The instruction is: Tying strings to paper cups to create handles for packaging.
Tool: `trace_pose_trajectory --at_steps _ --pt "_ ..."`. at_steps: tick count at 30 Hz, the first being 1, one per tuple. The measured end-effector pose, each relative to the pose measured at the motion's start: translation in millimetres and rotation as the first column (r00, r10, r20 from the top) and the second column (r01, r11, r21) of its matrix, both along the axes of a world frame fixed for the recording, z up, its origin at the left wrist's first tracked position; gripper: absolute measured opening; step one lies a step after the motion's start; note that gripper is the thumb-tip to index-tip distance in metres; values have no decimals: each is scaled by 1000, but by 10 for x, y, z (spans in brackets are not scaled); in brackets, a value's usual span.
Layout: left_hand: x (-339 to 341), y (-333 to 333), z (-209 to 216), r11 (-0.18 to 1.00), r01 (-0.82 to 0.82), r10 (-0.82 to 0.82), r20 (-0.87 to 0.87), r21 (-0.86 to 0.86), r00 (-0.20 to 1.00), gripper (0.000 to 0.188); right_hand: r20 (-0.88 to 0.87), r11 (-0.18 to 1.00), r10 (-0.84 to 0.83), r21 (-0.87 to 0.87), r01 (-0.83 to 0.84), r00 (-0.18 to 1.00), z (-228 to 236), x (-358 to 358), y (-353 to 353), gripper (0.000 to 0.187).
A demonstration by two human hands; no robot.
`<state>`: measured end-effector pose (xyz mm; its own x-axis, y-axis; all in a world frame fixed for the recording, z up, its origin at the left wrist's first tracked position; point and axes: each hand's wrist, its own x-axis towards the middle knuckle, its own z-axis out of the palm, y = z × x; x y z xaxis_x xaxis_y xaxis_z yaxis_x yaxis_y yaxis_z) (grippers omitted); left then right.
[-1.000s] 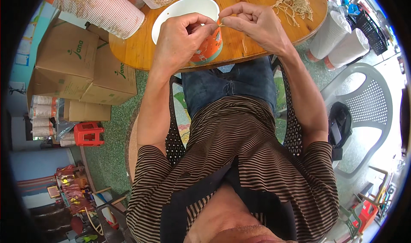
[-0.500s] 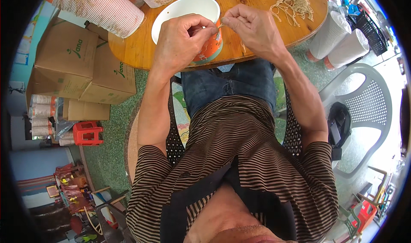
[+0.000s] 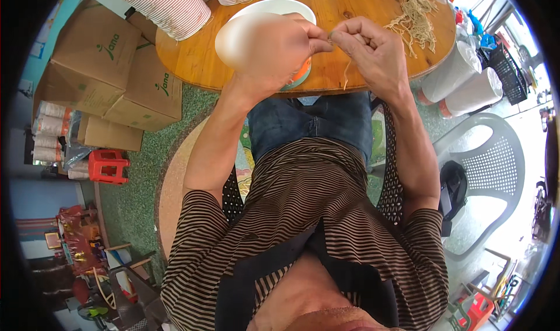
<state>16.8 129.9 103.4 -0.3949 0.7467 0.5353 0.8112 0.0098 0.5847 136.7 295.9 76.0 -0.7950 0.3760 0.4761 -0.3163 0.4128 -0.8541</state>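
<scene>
A large paper tub (image 3: 303, 70), white inside with an orange and green outer wall, stands at the table's near edge. My left hand (image 3: 268, 51), partly blurred, is in front of it and hides much of it. Its thumb and forefinger are pinched together at the tips of my right hand (image 3: 373, 53), also closed in a pinch. Between the fingertips is a bit of thin tan string (image 3: 346, 77), whose loose end dangles below my right hand. Whether it is knotted cannot be made out.
Tall stacks of paper tubs (image 3: 169, 7) stand at the table's far left. A tangled heap of strings (image 3: 415, 24) lies far right on the wooden table (image 3: 198, 68). Cardboard boxes (image 3: 93, 56) are to the left, a grey plastic chair (image 3: 496, 161) to the right.
Both hands have shifted slightly right relative to the tub, their fingertips closer together. A string end now hangs below my right hand. The view has tilted a little.
</scene>
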Motion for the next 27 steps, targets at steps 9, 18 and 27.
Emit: trace_pose_trajectory --at_steps 9,18,27 --pt "59 13 16 995 2 8 -101 95 995 17 -55 990 107 -86 -112 993 18 13 38 14" --pt "72 -24 12 999 32 -32 11 3 999 13 -85 992 2 -122 -12 996 94 86 -82 13" --pt "-35 -27 -121 996 83 -65 -365 34 929 7 150 977 -146 174 119 978 -86 324 15 16"
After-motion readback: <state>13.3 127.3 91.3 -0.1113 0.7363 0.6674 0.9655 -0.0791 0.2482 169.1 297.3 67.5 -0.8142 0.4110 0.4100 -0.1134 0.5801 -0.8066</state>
